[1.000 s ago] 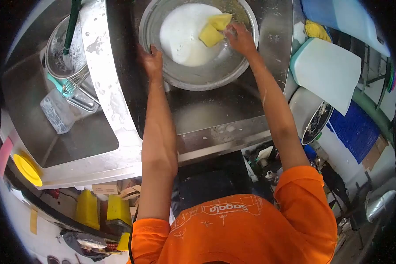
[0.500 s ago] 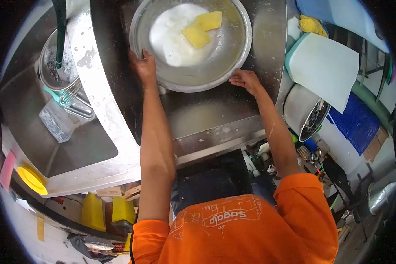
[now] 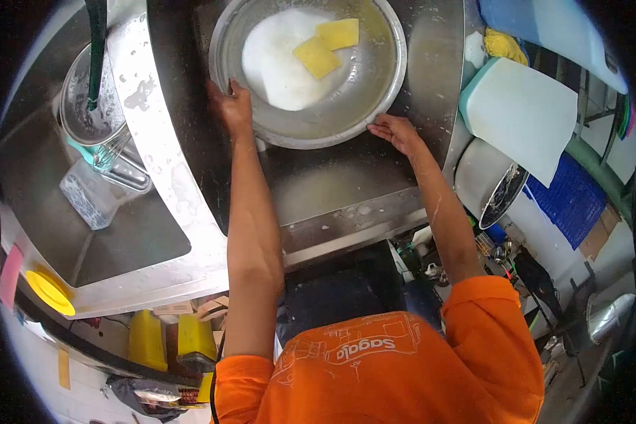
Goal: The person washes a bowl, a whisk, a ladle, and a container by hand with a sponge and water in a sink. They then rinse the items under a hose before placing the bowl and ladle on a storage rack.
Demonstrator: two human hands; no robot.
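A wide metal basin [image 3: 290, 138] sits in the right-hand sink [image 3: 332, 187], with white suds [image 3: 279, 63] and two yellow sponges [image 3: 316, 58] inside. My left hand [image 3: 232, 107] grips its rim at the lower left, thumb up by the edge and the other fingers partly hidden. At the lower right, my right hand [image 3: 394, 132] has its fingers closed on the rim.
The left sink [image 3: 138, 244] holds a metal pot [image 3: 71, 106], a whisk [image 3: 109, 154] and a clear plastic container [image 3: 88, 194]. To the right are a pale green plastic container [image 3: 523, 106], a large tilted pot [image 3: 477, 177] and a blue mat [image 3: 569, 198].
Both hands stay on the basin rim and the basin keeps its place in the sink. The view has shifted very slightly.
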